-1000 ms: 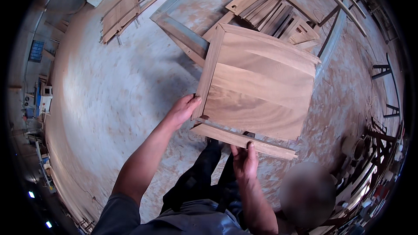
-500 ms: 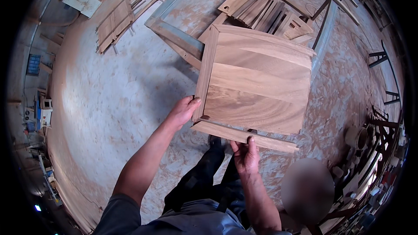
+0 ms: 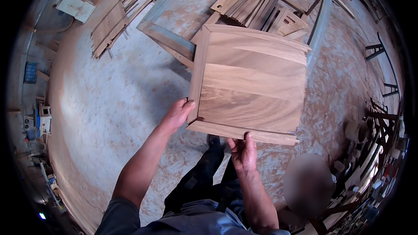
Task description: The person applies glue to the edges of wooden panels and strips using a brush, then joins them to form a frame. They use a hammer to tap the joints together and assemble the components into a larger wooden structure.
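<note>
A flat wooden panel (image 3: 252, 87) of light brown boards lies in front of me, with frame strips along its far, left and near edges. Its right edge is bare. My left hand (image 3: 178, 114) grips the left frame strip (image 3: 197, 74) near its lower corner, thumb on top. At the near edge, my right hand (image 3: 244, 151) pinches the near frame strip (image 3: 270, 137), thumb above and fingers underneath. This strip sits along the panel's edge, meeting the left strip at the corner, and its right end sticks out toward the right.
Beyond the panel, wooden slats (image 3: 257, 8) are piled on a workbench with a blue-grey frame (image 3: 167, 37). Slatted wooden frames (image 3: 111, 28) lie on the floor at the far left. Lumber and clutter (image 3: 374, 156) line the right, near a blurred round shape (image 3: 309, 185).
My right hand has brought the near frame strip up against the panel, closing the gap between them. The whole view has shifted slightly, with the panel a little further left.
</note>
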Demonstrator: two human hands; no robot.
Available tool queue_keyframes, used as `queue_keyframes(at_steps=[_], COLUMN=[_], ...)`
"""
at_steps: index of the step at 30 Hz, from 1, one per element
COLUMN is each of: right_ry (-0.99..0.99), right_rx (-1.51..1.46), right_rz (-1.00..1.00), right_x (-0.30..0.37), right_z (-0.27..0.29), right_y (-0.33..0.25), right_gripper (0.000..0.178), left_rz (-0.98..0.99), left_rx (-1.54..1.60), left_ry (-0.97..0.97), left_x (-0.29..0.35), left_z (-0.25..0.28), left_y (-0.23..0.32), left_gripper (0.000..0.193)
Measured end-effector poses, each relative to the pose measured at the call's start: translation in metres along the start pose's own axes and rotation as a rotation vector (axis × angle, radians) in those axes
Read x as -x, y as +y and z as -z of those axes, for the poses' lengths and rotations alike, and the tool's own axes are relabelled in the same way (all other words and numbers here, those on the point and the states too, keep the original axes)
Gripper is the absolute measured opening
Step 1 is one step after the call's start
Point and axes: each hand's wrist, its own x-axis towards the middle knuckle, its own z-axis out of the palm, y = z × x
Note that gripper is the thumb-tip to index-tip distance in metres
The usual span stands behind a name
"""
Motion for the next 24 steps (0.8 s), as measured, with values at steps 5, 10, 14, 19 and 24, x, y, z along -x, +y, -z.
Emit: queue_keyframes(at_steps=[5, 10, 14, 19, 24], right_ry=[-0.01, 0.003, -0.024, -0.001, -0.022], right_rx=[0.029, -0.024, -0.018, 0.022, 0.073], right_rz=[0.011, -0.039, -0.149, -0.247, -0.336], right_x=[-0.003, -0.004, -0.004, -0.006, -0.009], right_z=[-0.007, -0.006, -0.015, -0.03, -0.037], right_y=[-0.005, -0.002, 0.013, 0.031, 0.043], right_gripper=[0.033, 0.035, 0.03, 0.029, 0.031], left_rz=[0.004, 0.068, 0.14, 0.076, -0.141], left_rx=[-0.003, -0.031, 0.03, 0.188, 0.173], left_ry=[0.031, 0.041, -0.003, -0.01, 0.002], left_x=[-0.002, 0.003, 0.002, -0.008, -0.027], left_z=[0.004, 0.002, 0.004, -0.005, -0.016], left_y=[-0.01, 0.004, 0.014, 0.039, 0.033], left_gripper=[0.031, 0.032, 0.035, 0.045, 0.052])
